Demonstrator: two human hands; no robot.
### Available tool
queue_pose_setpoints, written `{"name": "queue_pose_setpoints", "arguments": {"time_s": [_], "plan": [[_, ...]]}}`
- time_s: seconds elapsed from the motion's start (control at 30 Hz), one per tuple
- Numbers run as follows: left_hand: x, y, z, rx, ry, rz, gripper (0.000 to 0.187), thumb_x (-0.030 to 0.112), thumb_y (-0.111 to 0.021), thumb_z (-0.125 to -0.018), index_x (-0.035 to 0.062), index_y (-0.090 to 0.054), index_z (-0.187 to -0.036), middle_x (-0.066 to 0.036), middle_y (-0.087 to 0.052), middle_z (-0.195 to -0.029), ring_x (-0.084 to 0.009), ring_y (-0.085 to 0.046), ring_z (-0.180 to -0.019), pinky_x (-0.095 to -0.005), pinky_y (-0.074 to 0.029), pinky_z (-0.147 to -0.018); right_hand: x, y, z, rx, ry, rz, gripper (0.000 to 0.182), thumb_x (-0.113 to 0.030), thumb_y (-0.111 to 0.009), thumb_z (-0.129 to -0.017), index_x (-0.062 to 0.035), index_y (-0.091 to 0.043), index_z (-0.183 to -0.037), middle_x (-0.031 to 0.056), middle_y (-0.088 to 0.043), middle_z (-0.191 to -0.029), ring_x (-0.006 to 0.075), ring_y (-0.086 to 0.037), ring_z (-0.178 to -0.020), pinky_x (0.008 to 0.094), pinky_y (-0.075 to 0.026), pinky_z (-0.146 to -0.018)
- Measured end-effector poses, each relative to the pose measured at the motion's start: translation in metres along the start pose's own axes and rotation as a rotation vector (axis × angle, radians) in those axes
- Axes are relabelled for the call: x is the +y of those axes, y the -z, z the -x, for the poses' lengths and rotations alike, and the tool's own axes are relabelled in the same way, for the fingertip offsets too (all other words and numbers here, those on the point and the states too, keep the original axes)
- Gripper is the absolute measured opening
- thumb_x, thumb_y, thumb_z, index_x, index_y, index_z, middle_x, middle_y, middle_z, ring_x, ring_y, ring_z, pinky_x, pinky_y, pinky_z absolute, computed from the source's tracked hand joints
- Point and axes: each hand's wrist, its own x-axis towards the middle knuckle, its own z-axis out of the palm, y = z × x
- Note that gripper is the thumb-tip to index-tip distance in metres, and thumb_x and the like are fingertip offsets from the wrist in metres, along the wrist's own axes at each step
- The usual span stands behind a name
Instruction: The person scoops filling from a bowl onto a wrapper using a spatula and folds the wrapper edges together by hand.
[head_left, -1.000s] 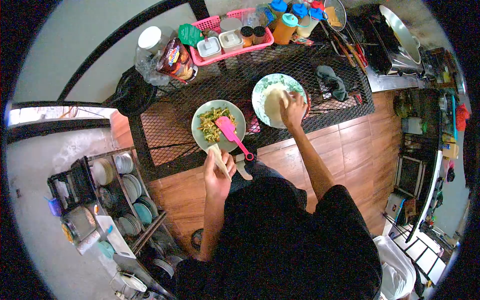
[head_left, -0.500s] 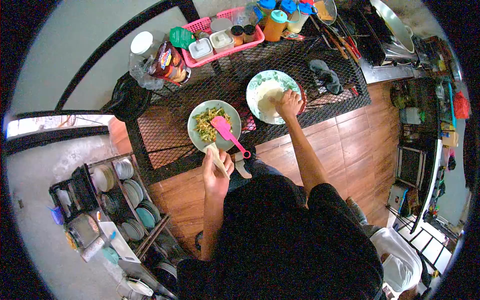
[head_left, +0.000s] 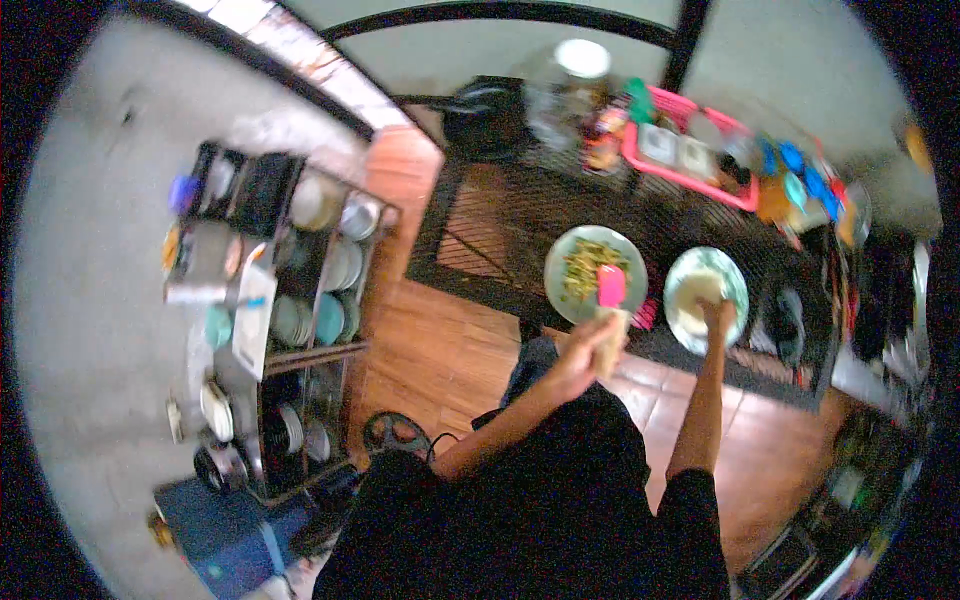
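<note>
Since the earlier frame, the camera view has swung left and blurred: the mesh table (head_left: 500, 215) and both plates now sit at 2 o'clock in the view, and the dish rack (head_left: 280, 320) fills the 9 o'clock side. Left hand (head_left: 585, 350) is clamped on a pale rolled wrap (head_left: 612, 338), held at the 6 o'clock rim of the green plate (head_left: 560, 290). That plate carries chopped filling (head_left: 580, 270) and a pink spatula (head_left: 611, 285), whose blade lies at the plate's 3 o'clock side. Right hand (head_left: 716, 315) rests on the white wrapper (head_left: 692, 295) lying in the patterned plate (head_left: 735, 280), at its 5 o'clock edge; whether the fingers are apart or together cannot be told through the blur. Both plates stand just beside each other on the table. A pink basket (head_left: 690, 175) of jars stands at 12 o'clock from the plates.
</note>
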Motion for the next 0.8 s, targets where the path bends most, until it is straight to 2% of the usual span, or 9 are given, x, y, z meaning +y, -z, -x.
{"name": "queue_pose_setpoints", "arguments": {"time_s": [0.13,0.17,0.2,0.23,0.37,0.43,0.6,0.7,0.8], "plan": [[0.003,-0.013,0.007,-0.046,-0.072,-0.033,0.025,0.031,-0.059,-0.088,0.0102,-0.056,-0.102,0.003,-0.056,-0.08,-0.0061,-0.054,-0.065,-0.0212,-0.044,-0.053,-0.004,0.015,-0.003,0.059,0.045,-0.031,0.075,-0.05,-0.084,-0.046,0.0051,-0.059,-0.09,0.0212,-0.064,-0.086,0.0374,-0.062,-0.077,0.0439,-0.049,-0.07],[0.001,-0.017,0.008,-0.05,-0.114,-0.004,0.025,0.03,-0.059,-0.088,0.0101,-0.057,-0.102,0.004,-0.055,-0.08,-0.0053,-0.053,-0.066,-0.0202,-0.043,-0.055,-0.011,0.028,0.003,0.051,-0.008,-0.26,0.079,-0.051,-0.083,-0.046,0.0063,-0.058,-0.094,0.0219,-0.064,-0.09,0.0384,-0.062,-0.083,0.0435,-0.05,-0.073],[-0.004,-0.009,0.002,-0.099,-0.127,-0.076,0.032,0.034,-0.055,-0.09,0.0097,-0.053,-0.11,0.001,-0.056,-0.082,-0.0089,-0.055,-0.066,-0.0228,-0.045,-0.052,0.003,0.022,-0.003,0.001,-0.029,-0.225,0.081,-0.051,-0.083,-0.045,0.0062,-0.059,-0.096,0.0217,-0.064,-0.093,0.0366,-0.062,-0.087,0.0421,-0.05,-0.075],[-0.001,-0.013,0.005,-0.109,-0.136,-0.063,0.031,0.034,-0.055,-0.09,0.0098,-0.053,-0.11,0.001,-0.055,-0.082,-0.0083,-0.055,-0.067,-0.0226,-0.046,-0.053,-0.017,0.041,0.004,-0.036,-0.038,-0.202,0.06,-0.033,-0.082,-0.059,0.0066,-0.058,-0.098,0.0185,-0.063,-0.084,0.0327,-0.059,-0.074,0.0417,-0.048,-0.067],[-0.001,-0.01,0.0,-0.088,-0.166,-0.038,0.032,0.035,-0.057,-0.089,0.0105,-0.054,-0.109,0.002,-0.055,-0.084,-0.007,-0.055,-0.071,-0.0215,-0.045,-0.056,-0.004,0.031,-0.023,-0.309,-0.17,-0.095,0.072,-0.044,-0.083,-0.046,0.0085,-0.065,-0.092,0.0187,-0.066,-0.089,0.0277,-0.063,-0.079,0.0395,-0.05,-0.072],[-0.002,-0.008,0.0,-0.074,-0.14,-0.045,0.034,0.035,-0.058,-0.088,0.01,-0.054,-0.111,0.001,-0.057,-0.091,-0.0071,-0.055,-0.077,-0.0209,-0.046,-0.06,0.003,0.033,-0.013,-0.288,-0.073,-0.526,0.058,-0.037,-0.083,-0.052,0.0085,-0.067,-0.084,0.0164,-0.066,-0.083,0.0234,-0.06,-0.071,0.0382,-0.049,-0.068],[-0.008,-0.003,-0.008,-0.044,-0.177,-0.031,0.039,0.034,-0.06,-0.087,0.0074,-0.054,-0.114,0.0,-0.058,-0.096,-0.0094,-0.055,-0.087,-0.0232,-0.044,-0.073,0.013,0.024,-0.017,-0.12,0.24,-0.378,0.044,-0.04,-0.073,-0.069,0.003,-0.068,-0.078,0.0141,-0.064,-0.064,0.0216,-0.052,-0.052,0.0395,-0.044,-0.051],[-0.013,-0.001,-0.012,-0.044,-0.192,-0.028,0.043,0.034,-0.062,-0.085,0.0045,-0.054,-0.116,-0.002,-0.058,-0.1,-0.0113,-0.054,-0.097,-0.0243,-0.041,-0.084,-0.013,0.06,-0.001,-0.12,0.221,-0.397,0.048,-0.042,-0.073,-0.069,0.0046,-0.067,-0.08,0.0156,-0.064,-0.064,0.0215,-0.054,-0.054,0.039,-0.044,-0.052],[-0.018,0.002,-0.016,-0.015,-0.251,-0.016,0.036,0.03,-0.059,-0.088,0.0061,-0.056,-0.115,-0.002,-0.061,-0.104,-0.0124,-0.058,-0.094,-0.0248,-0.047,-0.079,-0.048,0.094,0.004,-0.21,0.207,-0.212,0.034,-0.023,-0.069,-0.074,0.0034,-0.067,-0.095,0.0161,-0.067,-0.081,0.0239,-0.063,-0.068,0.037,-0.049,-0.066]]}}
